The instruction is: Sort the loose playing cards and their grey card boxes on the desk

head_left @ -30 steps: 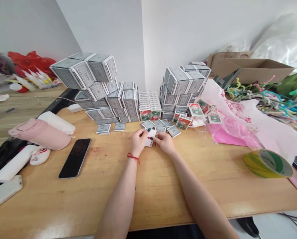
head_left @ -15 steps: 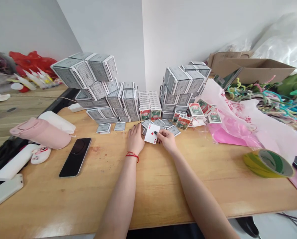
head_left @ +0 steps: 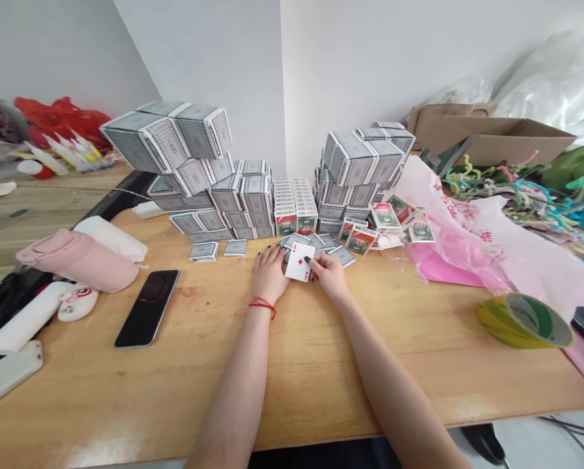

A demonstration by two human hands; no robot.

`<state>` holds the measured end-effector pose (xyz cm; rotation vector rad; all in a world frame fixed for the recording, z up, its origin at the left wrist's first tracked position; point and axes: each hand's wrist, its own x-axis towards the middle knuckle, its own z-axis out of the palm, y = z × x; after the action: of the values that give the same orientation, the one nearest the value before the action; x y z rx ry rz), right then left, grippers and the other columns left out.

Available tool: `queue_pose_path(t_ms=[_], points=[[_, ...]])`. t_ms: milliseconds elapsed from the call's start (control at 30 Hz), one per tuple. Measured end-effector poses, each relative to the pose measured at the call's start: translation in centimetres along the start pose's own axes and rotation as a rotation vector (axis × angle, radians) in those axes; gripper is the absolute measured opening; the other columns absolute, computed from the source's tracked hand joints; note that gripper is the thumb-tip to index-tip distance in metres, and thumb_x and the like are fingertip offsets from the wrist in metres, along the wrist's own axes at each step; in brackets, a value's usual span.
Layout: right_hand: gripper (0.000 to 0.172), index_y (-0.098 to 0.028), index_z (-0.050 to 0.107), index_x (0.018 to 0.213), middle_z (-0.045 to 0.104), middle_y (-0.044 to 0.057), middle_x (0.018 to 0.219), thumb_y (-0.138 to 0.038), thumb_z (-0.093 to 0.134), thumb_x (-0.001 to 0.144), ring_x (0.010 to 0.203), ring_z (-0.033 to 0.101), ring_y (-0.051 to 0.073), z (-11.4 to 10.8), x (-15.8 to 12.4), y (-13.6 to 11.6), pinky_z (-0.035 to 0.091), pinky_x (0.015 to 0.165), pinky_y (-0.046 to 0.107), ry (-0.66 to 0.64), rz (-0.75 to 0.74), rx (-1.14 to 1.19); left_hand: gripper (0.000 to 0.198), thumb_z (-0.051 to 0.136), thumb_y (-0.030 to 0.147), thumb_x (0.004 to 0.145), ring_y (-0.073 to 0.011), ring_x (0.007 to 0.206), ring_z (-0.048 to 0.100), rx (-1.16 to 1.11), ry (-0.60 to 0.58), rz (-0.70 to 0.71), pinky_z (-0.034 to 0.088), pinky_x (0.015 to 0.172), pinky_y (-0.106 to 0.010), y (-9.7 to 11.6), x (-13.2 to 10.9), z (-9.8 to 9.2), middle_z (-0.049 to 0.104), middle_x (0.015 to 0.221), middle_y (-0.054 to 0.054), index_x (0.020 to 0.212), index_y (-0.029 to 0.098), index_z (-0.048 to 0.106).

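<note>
A playing card (head_left: pixel 298 267), an ace of diamonds face up, is pinched between the thumb and fingers of my right hand (head_left: pixel 330 273). My left hand (head_left: pixel 270 272) lies palm down on the wood with its fingers stretched out, close to the card's left edge. Loose cards (head_left: pixel 341 255) lie face down just beyond both hands. Past them, two columns of red-and-green card boxes (head_left: pixel 296 208) stand between a left stack (head_left: pixel 194 176) and a right stack (head_left: pixel 358 169) of grey-patterned blocks made of cards. Two small grey-backed piles (head_left: pixel 235 247) lie left of my left hand.
A phone (head_left: pixel 148 309) and a pink bottle (head_left: pixel 79 259) are on the left of the table (head_left: pixel 302 365). Loose card boxes (head_left: pixel 386 217), a crumpled plastic bag (head_left: pixel 461 228) and a tape roll (head_left: pixel 524 320) occupy the right. An open cardboard box (head_left: pixel 504 138) stands behind.
My left hand has shifted slightly to the right, its fingers a little more spread. The card and my right hand are almost unmoved.
</note>
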<state>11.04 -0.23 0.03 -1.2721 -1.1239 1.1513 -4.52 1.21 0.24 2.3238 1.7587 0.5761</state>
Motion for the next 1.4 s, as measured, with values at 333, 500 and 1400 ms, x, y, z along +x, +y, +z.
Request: queue_pose_path(t_ms=[333,500,1400], points=[[0.038,-0.021,0.051,0.064,0.053,-0.003,0.043,-0.057,0.061,0.064,0.037,0.046,0.011,0.0,-0.1,-0.4,0.038,0.038,0.024,0.045,0.009,0.035,0.047,0.055,0.036,0.074,-0.0227,0.125,0.038,-0.125,0.046,0.04,0.026,0.107,-0.037,0.4,0.2,-0.1,0.047,0.131,-0.009,0.117,0.019,0.051],[0.035,-0.021,0.051,0.065,0.052,-0.004,0.043,-0.055,0.059,0.067,0.037,0.046,0.011,0.0,-0.1,-0.2,0.038,0.039,0.024,0.051,0.002,-0.002,0.06,0.062,0.042,0.068,-0.0256,0.13,0.029,-0.073,0.009,0.074,0.02,0.108,-0.042,0.9,-0.2,-0.2,0.04,0.137,-0.009,0.122,0.021,0.046],[0.033,-0.021,0.046,0.07,0.053,-0.006,0.042,-0.051,0.062,0.067,0.035,0.046,0.011,0.0,0.1,0.2,0.034,0.035,0.023,0.13,0.023,0.188,0.07,0.05,0.05,0.075,-0.027,0.133,0.022,0.086,0.051,0.02,0.018,0.107,-0.05,1.0,-0.4,0.5,0.029,0.144,-0.007,0.136,0.025,0.028]])
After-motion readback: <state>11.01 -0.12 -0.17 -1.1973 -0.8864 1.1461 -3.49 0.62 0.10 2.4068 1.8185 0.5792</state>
